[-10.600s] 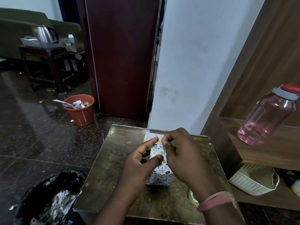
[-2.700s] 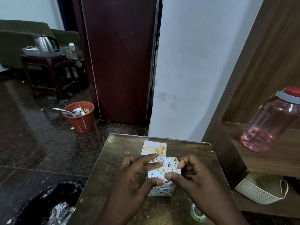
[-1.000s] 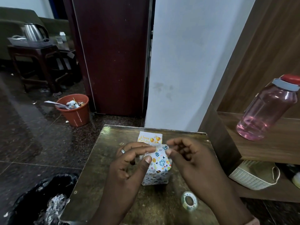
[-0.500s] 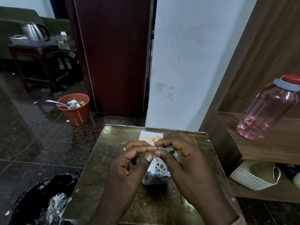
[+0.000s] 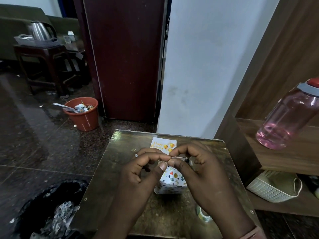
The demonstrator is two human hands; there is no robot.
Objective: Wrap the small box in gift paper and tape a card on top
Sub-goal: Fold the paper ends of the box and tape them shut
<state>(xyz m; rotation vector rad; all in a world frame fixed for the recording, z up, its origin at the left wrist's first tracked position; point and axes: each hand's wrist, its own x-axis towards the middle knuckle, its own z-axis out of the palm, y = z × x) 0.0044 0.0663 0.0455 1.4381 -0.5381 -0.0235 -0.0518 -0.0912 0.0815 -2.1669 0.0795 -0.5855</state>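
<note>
On table (image 5: 120, 169), both hands (image 5: 143, 171) (image 5: 195, 169) still pinch tape above box (image 5: 170, 182).

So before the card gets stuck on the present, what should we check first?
1. Box wrapped in gift paper: ok on the sides that show; the top is hidden by the hands.
2. Box standing on the table: ok.
3. Card within reach, flat just behind the box: ok.
4. Tape roll handy, near the right hand: ok.
5. Tape piece ready between left hand and right fingers: cannot tell, too small.
6. Card on top: not ok yet.
</note>
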